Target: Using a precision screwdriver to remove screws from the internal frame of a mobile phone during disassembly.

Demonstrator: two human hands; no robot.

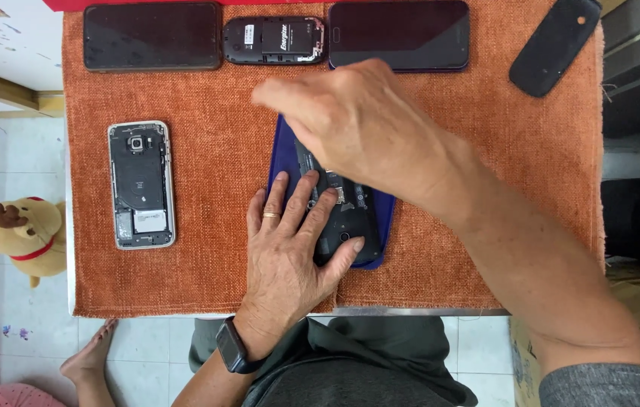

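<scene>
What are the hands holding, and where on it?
The left hand presses its fingers on the near end of the opened blue-edged phone; the right hand covers its far end, grip hidden.

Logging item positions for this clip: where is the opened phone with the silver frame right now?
In the head view, the opened silver-framed phone lies on the left part of the orange cloth, below a dark phone and apart from the left hand.

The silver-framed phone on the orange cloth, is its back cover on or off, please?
Off: the silver-framed phone lies with its black internals and camera module exposed.
</scene>
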